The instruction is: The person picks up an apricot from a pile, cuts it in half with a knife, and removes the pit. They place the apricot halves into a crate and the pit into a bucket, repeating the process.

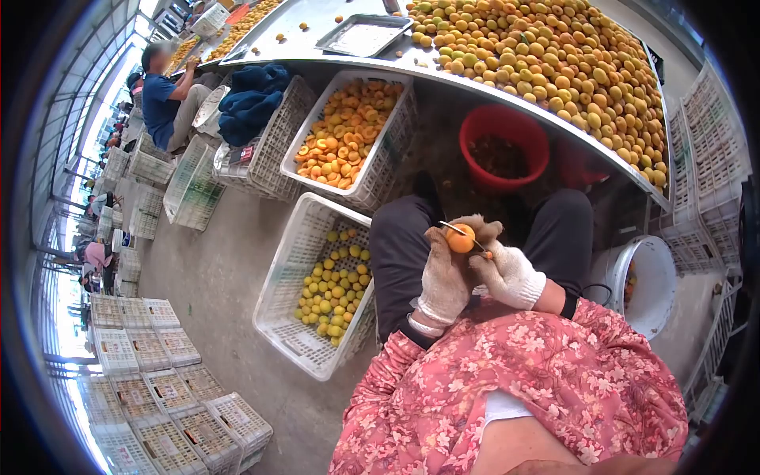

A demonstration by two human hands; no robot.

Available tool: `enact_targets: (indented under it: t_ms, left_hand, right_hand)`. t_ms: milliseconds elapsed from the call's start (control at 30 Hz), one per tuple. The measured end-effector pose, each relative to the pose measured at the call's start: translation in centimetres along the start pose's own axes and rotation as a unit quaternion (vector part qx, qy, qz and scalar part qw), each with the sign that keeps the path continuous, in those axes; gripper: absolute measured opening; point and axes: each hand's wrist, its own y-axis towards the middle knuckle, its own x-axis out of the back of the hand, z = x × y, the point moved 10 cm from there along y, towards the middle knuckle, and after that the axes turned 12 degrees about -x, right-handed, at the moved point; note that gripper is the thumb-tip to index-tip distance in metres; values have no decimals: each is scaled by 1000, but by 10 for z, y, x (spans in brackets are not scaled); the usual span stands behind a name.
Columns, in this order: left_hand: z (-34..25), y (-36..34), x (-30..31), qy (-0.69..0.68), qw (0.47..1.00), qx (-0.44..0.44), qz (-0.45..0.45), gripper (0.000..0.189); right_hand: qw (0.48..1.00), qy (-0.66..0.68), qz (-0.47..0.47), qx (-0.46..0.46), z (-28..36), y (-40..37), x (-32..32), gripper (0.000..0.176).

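Note:
My hands, in grey-white work gloves, meet above my lap. My left hand (443, 281) is closed against one side of a whole orange apricot (458, 239). My right hand (513, 277) is closed on the other side, around a small knife (452, 227) whose thin blade lies across the fruit. A bit of its orange handle end shows by the right fingers. Part of the grip is hidden by the gloves. To the left of my knees, a white plastic crate (277, 313) holds yellow-green apricots (336, 289).
A metal table (439, 75) in front bears a heap of apricots (546, 59) and a tray (364, 36). Beneath stand a crate of halved apricots (348, 131) and a red bucket (504, 150). A white bucket (653, 289) stands right. Stacked crates (162, 376) and a seated person (168, 103) are left.

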Motion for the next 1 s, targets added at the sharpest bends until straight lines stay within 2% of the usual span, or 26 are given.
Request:
enact_targets:
  t_ms: [67,100,167,200,233,267,300,333,400,533,600,733,800,933,1000]
  left_hand:
    - [-17,10,-4,120,989,-76,40,67]
    - [-22,10,-8,120,989,-78,41,67]
    - [-47,6,-23,388,905,-151,86,59]
    - [-49,9,-22,406,896,-151,98,54]
    - [-47,8,-24,406,896,-151,99,54]
    - [-39,8,-23,310,941,-116,76,54]
    - [-29,7,-22,210,973,-78,53,53]
    - [-25,7,-23,209,973,-78,54,53]
    - [-6,8,-13,-7,1000,-6,-27,52]
    - [-8,10,-20,-42,999,-9,13,56]
    - [-30,12,-11,167,981,-102,-7,63]
    - [-23,12,-10,152,986,-69,21,63]
    - [-7,10,-8,-18,999,-2,-36,58]
    - [-12,12,-9,-26,998,-16,-63,46]
    - [-25,16,-5,115,990,-83,-18,57]
  right_hand:
    - [1000,-5,-13,-18,-3,5,6,34]
    - [1000,-7,-14,-16,0,6,8,34]
    - [998,-57,7,-35,1,5,7,32]
    - [998,-57,7,-35,-2,5,4,32]
    - [999,-30,-29,11,2,4,6,31]
    - [996,-4,-65,57,7,2,9,30]
    - [996,-5,-67,58,7,2,6,30]
    - [997,15,-61,37,2,3,3,30]
    - [998,27,-62,19,-3,5,0,31]
    - [996,-8,-78,38,2,4,6,31]
    - [998,-31,-53,-9,-7,8,2,32]
    - [997,-40,-63,-5,-6,10,-1,34]
    - [996,-30,-78,-4,-2,9,0,35]
    - [996,-46,-76,16,-1,9,1,39]
    - [996,-54,-67,-16,-10,14,-1,42]
